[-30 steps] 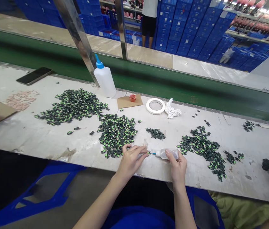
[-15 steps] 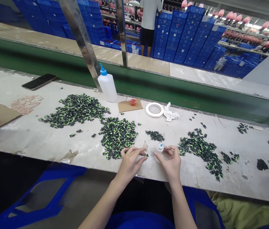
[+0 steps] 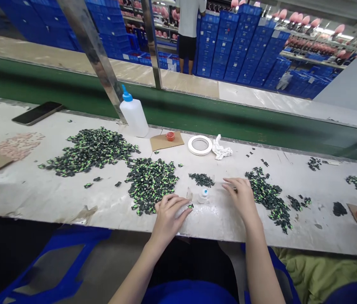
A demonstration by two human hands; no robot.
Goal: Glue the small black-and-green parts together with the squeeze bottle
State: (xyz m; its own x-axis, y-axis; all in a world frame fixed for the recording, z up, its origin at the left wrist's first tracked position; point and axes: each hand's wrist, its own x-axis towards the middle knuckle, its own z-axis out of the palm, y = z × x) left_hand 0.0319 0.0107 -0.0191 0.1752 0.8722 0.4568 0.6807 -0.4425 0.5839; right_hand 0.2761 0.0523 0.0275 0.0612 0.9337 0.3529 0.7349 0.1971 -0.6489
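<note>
Moved rightward off the small bottle (image 3: 203,197) since the earlier frame, the right hand (image 3: 243,197) has parted fingers, any hold unclear. The left hand (image 3: 167,214) pinches 1 green-black piece (image 3: 191,206); a sideways knock could tip the bottle standing between them.

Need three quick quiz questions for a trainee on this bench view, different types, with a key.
1. True or false: the left hand has a small part at its fingertips.
2. What stands between that hand and the right hand?
a) phone
b) small bottle
c) tissue
3. Fill in: the red cup sits on a piece of ____.

Key: 1 true; 2 b; 3 cardboard.
</note>
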